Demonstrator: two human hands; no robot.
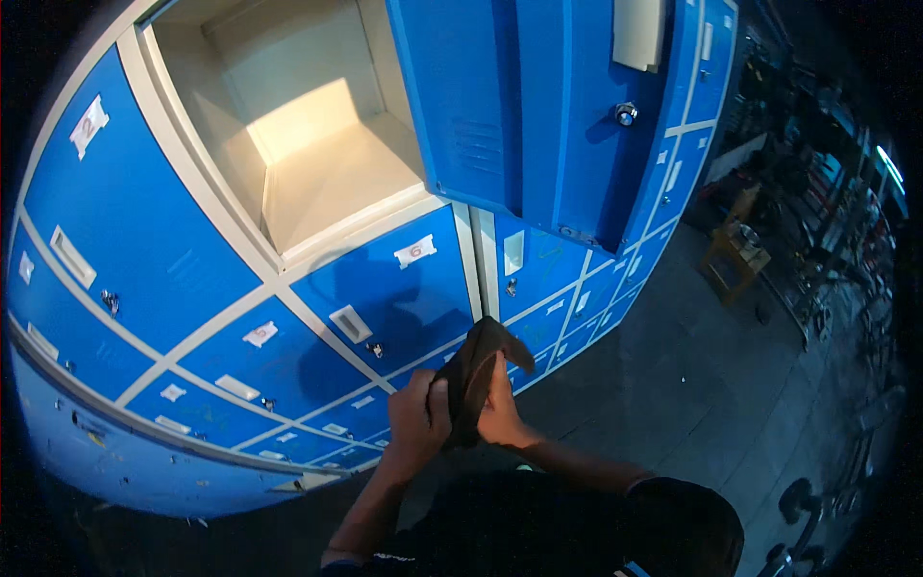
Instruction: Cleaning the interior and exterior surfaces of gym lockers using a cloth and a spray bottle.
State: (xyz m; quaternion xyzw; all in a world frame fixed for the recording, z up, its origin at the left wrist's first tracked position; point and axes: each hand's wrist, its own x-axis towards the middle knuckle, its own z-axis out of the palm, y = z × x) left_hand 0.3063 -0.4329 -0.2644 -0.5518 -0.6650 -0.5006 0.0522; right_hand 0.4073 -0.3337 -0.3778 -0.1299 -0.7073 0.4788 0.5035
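Both hands hold a dark brown, folded piece of soft material (472,382) in front of my body; whether it is cloth or a cap cannot be told. My left hand (422,418) grips its left side. On its right edge are the fingers of my right hand (501,407), partly hidden behind a fold. Just beyond the hands stands a bank of blue metal lockers, with a closed locker door (382,288) nearest. Above that door, an open locker compartment (332,166) shows its cream interior. Its blue door (469,94) is swung out to the right, inner face visible.
The open door's lower corner juts out above my right hand. Other closed lockers (137,209) have recessed handles and locks with keys. Dark floor (620,404) stretches to the right, with a small wooden stool (735,256) and cluttered metal equipment (829,195) farther off.
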